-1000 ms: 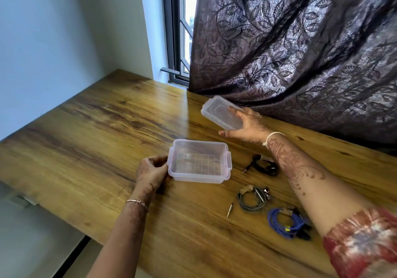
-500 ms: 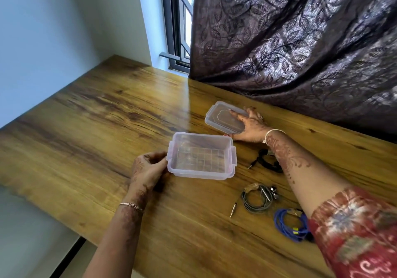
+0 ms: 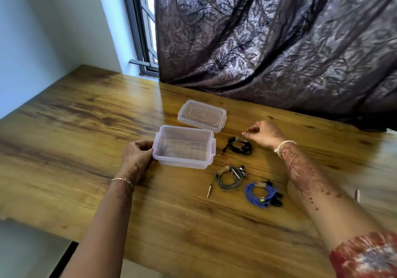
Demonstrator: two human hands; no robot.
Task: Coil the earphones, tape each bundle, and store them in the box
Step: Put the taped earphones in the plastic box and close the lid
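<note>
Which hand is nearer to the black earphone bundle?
Right. The right hand is close beside the black earphone bundle; the left hand grips the box, farther away.

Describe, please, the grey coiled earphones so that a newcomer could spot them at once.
On the brown wooden table, three coiled bundles lie right of the open clear plastic box. The grey coiled earphones are the middle one, between the black bundle farther off and the blue bundle nearer. Their grey cable and long silver plug set them apart.
</note>
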